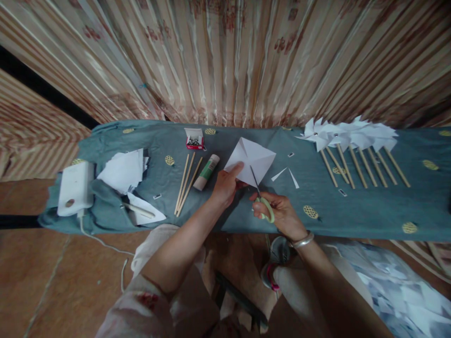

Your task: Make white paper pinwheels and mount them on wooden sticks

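Note:
My left hand (pixel 226 186) pinches the lower left edge of a white paper square (pixel 251 157), its thumb on top. Creases run across the sheet towards its middle. Green-handled scissors (pixel 265 209) are in my right hand (pixel 278 211), fingers through the loops. Their blades lie over the lower corner of the paper, with the tips pointing towards its centre. Two thin white paper slivers (pixel 293 178) lie on the cloth to the right of the sheet. A glue stick (pixel 206 172) rests left of my left hand, beside several wooden sticks (pixel 183 185).
A red box of small metal pieces (pixel 194 140) stands behind the sticks. White pinwheels (pixel 352 136) line the right of the cloth-covered table (pixel 369 211). Stacked paper (pixel 123 170), a pen (pixel 139 210) and a white corded device (pixel 75 188) lie left.

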Action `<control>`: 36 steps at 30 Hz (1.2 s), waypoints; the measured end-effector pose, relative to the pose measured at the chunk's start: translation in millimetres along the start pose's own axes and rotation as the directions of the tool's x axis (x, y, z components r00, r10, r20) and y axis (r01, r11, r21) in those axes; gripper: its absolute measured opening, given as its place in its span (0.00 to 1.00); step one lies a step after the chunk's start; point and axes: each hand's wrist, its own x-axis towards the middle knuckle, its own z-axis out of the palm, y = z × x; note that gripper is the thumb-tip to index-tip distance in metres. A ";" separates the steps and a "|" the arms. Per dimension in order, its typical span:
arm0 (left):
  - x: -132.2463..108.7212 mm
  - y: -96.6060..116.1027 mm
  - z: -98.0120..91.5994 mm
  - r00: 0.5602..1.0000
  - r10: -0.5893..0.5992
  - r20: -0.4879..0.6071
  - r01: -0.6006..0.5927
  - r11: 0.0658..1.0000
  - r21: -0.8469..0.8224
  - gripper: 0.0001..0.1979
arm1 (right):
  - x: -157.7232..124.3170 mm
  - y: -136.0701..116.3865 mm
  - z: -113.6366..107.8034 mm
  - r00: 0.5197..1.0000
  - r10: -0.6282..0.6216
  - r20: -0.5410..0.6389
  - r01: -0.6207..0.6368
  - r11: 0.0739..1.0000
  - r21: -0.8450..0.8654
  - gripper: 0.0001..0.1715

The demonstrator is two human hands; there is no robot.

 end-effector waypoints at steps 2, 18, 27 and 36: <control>0.0 -0.1 -0.2 1.000 -0.008 -0.011 0.008 1.000 0.011 0.06 | 0.1 0.1 -0.2 1.000 0.004 0.005 -0.004 1.000 -0.004 0.27; 0.6 -0.5 -0.6 1.000 0.002 -0.011 -0.002 1.000 0.015 0.06 | 0.2 0.1 0.3 1.000 0.002 0.005 -0.002 1.000 0.017 0.25; 5.9 -1.1 -0.8 0.998 0.035 -0.044 -0.036 0.999 -0.009 0.05 | -3.0 1.2 -5.6 0.994 0.084 0.071 -0.085 0.996 0.011 0.25; 10.4 7.6 -4.2 0.997 0.073 -0.031 -0.075 0.995 -0.068 0.01 | -14.2 -7.5 -18.1 0.979 0.093 0.180 -0.086 0.995 -0.044 0.28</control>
